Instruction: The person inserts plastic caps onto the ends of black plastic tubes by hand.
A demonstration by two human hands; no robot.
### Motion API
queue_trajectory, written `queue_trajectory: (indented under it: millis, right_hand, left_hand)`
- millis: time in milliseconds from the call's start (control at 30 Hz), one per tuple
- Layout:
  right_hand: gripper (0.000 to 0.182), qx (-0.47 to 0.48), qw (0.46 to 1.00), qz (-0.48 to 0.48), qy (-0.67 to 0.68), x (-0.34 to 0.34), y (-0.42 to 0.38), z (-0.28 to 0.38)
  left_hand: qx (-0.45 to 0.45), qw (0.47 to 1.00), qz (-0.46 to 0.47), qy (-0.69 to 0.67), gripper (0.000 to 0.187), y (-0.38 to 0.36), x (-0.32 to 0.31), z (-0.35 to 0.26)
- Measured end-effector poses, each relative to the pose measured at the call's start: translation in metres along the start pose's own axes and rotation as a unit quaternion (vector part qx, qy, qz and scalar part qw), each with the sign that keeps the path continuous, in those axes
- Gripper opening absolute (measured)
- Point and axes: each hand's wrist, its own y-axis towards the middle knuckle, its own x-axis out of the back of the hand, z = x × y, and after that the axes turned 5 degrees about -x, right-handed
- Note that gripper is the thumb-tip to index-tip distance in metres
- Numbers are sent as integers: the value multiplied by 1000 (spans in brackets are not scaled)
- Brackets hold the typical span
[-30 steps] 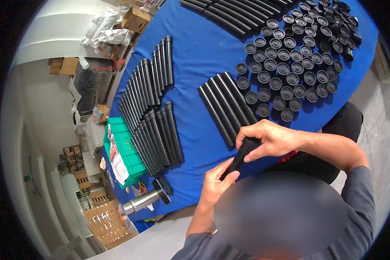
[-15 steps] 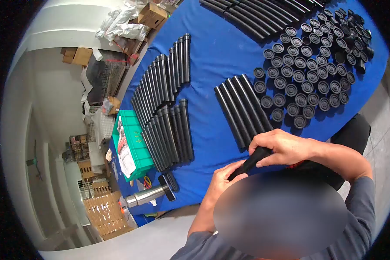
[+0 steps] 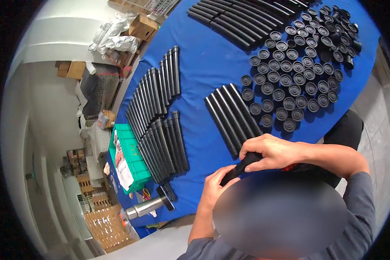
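Close to my body, both hands are wrapped round a short visible stretch of a black tube (image 3: 240, 168). My left hand (image 3: 216, 185) grips its lower end, and my right hand (image 3: 271, 151) closes over the upper end, hiding whatever is there. Several bare black tubes (image 3: 233, 118) lie side by side on the blue cloth just beyond my hands. Past them, many round black caps (image 3: 294, 90) with ringed faces stand in a spread-out group. The blurred patch at the bottom hides part of my left hand and forearm.
Two groups of tubes with collared ends (image 3: 149, 93) lie left on the blue-covered table (image 3: 195, 78). Beside them are a green crate (image 3: 138, 171), a metal flask (image 3: 145, 208) and a phone (image 3: 165, 198). More tubes (image 3: 229, 26) lie at the far edge.
The view has shifted slightly, so the table's contents sit a little lower and further left. Both hands keep their hold on the tube, with little visible change in grip.
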Motion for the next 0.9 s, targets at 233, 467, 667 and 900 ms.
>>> queue_trajectory:
  millis: [233, 467, 667, 900]
  right_hand:
    - [30, 153, 988, 5, 4, -6, -1, -12]
    - [34, 7, 998, 58, -5, -11, -2, -19]
    - [32, 150, 987, 40, -48, -11, -4, -11]
    - [34, 115, 991, 40, -56, -13, -3, -15]
  left_hand:
    - [89, 990, 100, -46, 35, 4, 11, -10]
    - [54, 995, 74, 44, 31, 1, -1, -7]
    - [192, 930, 167, -265, 29, -5, 7, 4]
    - [173, 942, 132, -255, 33, -11, 1, 15]
